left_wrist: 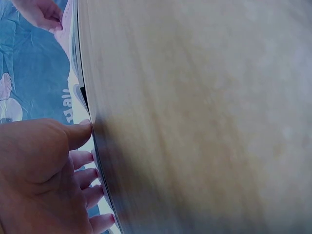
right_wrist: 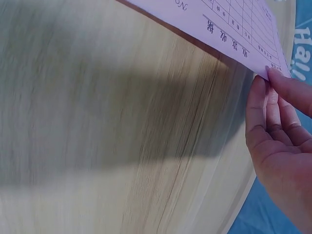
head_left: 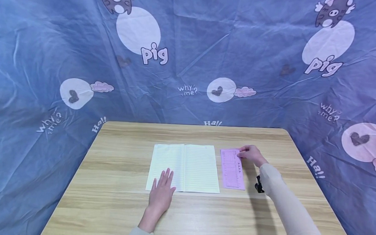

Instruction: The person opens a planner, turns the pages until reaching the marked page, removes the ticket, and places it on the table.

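An open lined notebook (head_left: 201, 170) lies flat in the middle of the table. My left hand (head_left: 162, 192) rests on the lower part of its left page, fingers straight; the left wrist view shows the fingertips (left_wrist: 100, 222) at the notebook's edge. To the right of the notebook is a pink printed receipt slip (head_left: 232, 169) with a table grid. My right hand (head_left: 252, 154) pinches its upper right edge between thumb and fingers. In the right wrist view that edge of the slip (right_wrist: 229, 44) stands a little above the wood.
The wooden table (head_left: 116, 205) has rounded far corners. Blue printed cloth (head_left: 190, 62) hangs behind it and on both sides. A black object (head_left: 259, 185), possibly part of the wrist camera, shows beside the right sleeve (head_left: 284, 200).
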`<action>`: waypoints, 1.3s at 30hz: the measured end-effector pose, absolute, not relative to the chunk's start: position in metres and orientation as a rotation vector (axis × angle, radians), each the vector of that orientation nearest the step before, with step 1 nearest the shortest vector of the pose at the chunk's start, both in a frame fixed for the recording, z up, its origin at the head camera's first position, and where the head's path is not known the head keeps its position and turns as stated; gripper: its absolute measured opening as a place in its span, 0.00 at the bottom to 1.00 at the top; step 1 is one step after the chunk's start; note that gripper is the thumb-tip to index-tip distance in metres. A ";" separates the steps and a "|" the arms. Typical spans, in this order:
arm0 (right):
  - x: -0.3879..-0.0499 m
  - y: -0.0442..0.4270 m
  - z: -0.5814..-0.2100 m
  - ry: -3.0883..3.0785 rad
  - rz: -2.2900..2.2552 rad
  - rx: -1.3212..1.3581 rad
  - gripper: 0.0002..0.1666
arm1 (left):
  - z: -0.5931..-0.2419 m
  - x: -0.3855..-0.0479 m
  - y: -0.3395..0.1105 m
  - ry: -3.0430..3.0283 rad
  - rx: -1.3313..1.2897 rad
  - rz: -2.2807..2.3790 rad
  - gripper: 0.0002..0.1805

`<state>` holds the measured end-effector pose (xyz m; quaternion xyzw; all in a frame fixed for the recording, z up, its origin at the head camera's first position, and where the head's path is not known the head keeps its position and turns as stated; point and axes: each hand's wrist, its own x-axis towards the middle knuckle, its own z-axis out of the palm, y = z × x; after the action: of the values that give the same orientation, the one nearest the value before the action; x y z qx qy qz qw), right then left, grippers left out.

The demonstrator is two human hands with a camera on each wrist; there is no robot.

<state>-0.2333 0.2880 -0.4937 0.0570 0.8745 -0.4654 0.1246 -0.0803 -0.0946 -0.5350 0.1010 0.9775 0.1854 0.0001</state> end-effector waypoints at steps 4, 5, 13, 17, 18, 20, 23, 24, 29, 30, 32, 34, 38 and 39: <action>-0.233 0.294 -0.493 2.547 -1.358 0.175 0.16 | -0.534 -0.080 -0.094 3.065 0.314 0.582 0.31; -0.233 0.295 -0.494 2.544 -1.370 0.184 0.16 | -0.534 -0.080 -0.094 3.063 0.312 0.582 0.31; -0.232 0.298 -0.497 2.533 -1.377 0.210 0.15 | -0.536 -0.081 -0.094 3.071 0.318 0.591 0.31; -0.233 0.299 -0.499 2.536 -1.359 0.223 0.15 | -0.537 -0.080 -0.094 3.085 0.326 0.611 0.31; -0.233 0.299 -0.499 2.537 -1.360 0.229 0.15 | -0.537 -0.080 -0.094 3.088 0.327 0.621 0.31; -0.234 0.300 -0.499 2.537 -1.362 0.236 0.15 | -0.537 -0.080 -0.094 3.093 0.331 0.621 0.30; -0.234 0.300 -0.499 2.541 -1.369 0.222 0.15 | -0.537 -0.080 -0.094 3.097 0.336 0.637 0.30; -0.233 0.300 -0.499 2.542 -1.372 0.226 0.15 | -0.537 -0.080 -0.094 3.096 0.335 0.636 0.30; -0.232 0.299 -0.498 2.546 -1.357 0.240 0.17 | -0.535 -0.080 -0.094 3.081 0.326 0.623 0.31; -0.232 0.299 -0.498 2.548 -1.348 0.243 0.18 | -0.534 -0.080 -0.094 3.076 0.323 0.616 0.31; -0.232 0.299 -0.497 2.549 -1.337 0.253 0.20 | -0.534 -0.080 -0.093 3.072 0.321 0.604 0.31; -0.231 0.299 -0.497 2.557 -1.326 0.242 0.21 | -0.533 -0.080 -0.093 3.069 0.316 0.598 0.31; -0.230 0.300 -0.497 2.599 -1.303 0.190 0.20 | -0.533 -0.079 -0.093 3.065 0.309 0.594 0.31; -0.229 0.300 -0.496 2.619 -1.286 0.162 0.20 | -0.533 -0.079 -0.093 3.064 0.307 0.594 0.31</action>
<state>-0.2290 0.2998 -0.4964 0.0551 0.8909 -0.4374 0.1095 -0.0794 -0.0927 -0.5335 0.0978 0.9770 0.1894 0.0028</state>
